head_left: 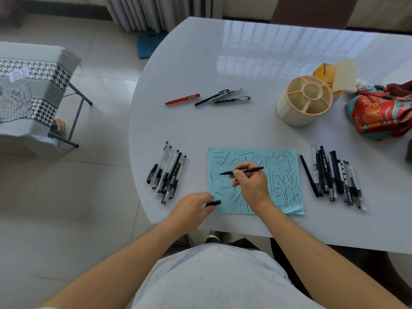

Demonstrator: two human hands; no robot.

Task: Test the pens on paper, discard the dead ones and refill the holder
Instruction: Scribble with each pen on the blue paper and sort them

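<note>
A light blue sheet of paper (283,186) covered in scribbled lines lies near the table's front edge. My right hand (250,182) grips a black pen (254,169) with its tip on the paper, pointing left. At the paper's lower left corner my left hand (191,208) pinches a black pen cap (213,203). One pile of several pens (167,172) lies left of the paper, and another pile of several dark pens (334,177) lies to its right. The cream round pen holder (304,100), divided into compartments, stands empty at the back right.
A red pen (182,99) and three black pens (223,97) lie apart at the table's middle back. A yellow box (323,71) and a red patterned cloth bag (381,112) sit behind and right of the holder. A folding stool (33,90) stands on the floor at left.
</note>
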